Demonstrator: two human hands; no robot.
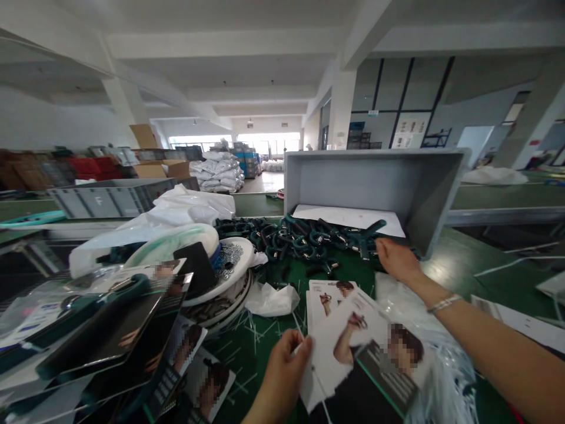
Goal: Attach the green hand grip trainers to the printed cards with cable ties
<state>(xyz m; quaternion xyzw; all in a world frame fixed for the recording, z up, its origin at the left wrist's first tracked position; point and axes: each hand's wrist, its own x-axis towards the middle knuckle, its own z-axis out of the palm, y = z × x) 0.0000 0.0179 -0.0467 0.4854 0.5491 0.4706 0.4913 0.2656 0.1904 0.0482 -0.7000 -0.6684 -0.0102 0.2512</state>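
Observation:
My left hand [285, 368] is closed at the lower middle, pinching the left edge of a printed card [329, 347] and a thin white strip beside it. More printed cards lie at and under it. To the upper right, my right hand [397, 259] reaches to the edge of the pile of dark green tools [304, 235] and has its fingers closed on one dark green tool [366, 235]. The pile spreads in front of a grey bin tipped on its side [375, 176].
Stacked carded tools [110, 330] fill the left side. White round trays [238, 265] hold small metal parts. Thin white strips lie scattered on the green table [251, 365]. Clear plastic bags [419, 312] sit below my right arm. A grey crate [115, 197] stands behind.

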